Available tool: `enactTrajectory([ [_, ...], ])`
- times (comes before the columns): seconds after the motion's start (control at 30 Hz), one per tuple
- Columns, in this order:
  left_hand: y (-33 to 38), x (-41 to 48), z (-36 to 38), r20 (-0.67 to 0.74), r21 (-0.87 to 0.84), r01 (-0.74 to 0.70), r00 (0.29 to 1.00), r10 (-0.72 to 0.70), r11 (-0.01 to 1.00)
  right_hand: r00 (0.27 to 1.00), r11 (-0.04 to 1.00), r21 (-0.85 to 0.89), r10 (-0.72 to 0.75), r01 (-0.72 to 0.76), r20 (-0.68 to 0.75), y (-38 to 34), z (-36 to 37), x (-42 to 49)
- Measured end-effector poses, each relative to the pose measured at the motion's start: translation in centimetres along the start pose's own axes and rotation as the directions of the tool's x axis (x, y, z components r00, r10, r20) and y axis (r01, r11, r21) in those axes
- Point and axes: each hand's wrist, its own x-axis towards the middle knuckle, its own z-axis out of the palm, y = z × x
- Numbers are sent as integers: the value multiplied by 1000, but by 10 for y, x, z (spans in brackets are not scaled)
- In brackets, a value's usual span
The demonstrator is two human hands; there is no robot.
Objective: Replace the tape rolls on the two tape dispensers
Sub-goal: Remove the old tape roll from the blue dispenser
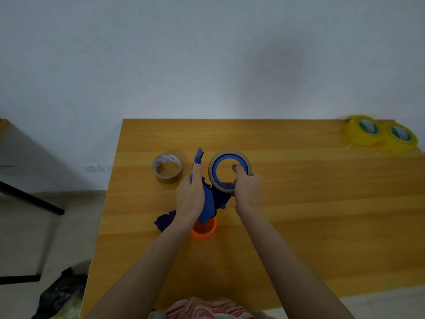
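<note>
A blue tape dispenser [210, 201] is held up over the middle of the wooden table [299, 203]. My left hand [190, 194] grips its upright arm, thumb stretched along it. My right hand [247, 185] grips the brown tape roll [212, 168] that sits on the dispenser's blue wheel, thumb hooked inside the ring. A second brown tape roll [167, 168] lies flat to the left. Below my left wrist an orange dispenser part [203, 230] shows, mostly hidden. Two yellow tape rolls [381, 133] lie at the far right corner.
A dark blue piece [164, 221] lies near the table's left edge, partly under my left forearm. The wall stands right behind the table. On the floor to the left are a black bag [62, 293] and a dark table leg [30, 198].
</note>
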Motion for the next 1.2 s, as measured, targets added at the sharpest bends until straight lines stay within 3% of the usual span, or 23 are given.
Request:
enactTrajectory([
  [0.37, 2, -6, 4, -40, -22, 58, 997, -59, 998, 1000, 1000, -23, -2, 3, 25, -3, -7, -3],
  [0.63, 8, -5, -8, -74, 94, -108, 991, 115, 990, 946, 951, -200, -179, 237, 270, -15, -21, 3],
  [0.87, 4, -6, -16, -120, 149, -116, 984, 134, 982, 902, 882, -343, -174, 321, 396, -25, -21, 0],
  [1.2, -4, -2, -24, -150, 231, -88, 981, 125, 969, 876, 898, -254, -230, 359, 424, -21, -23, -7],
])
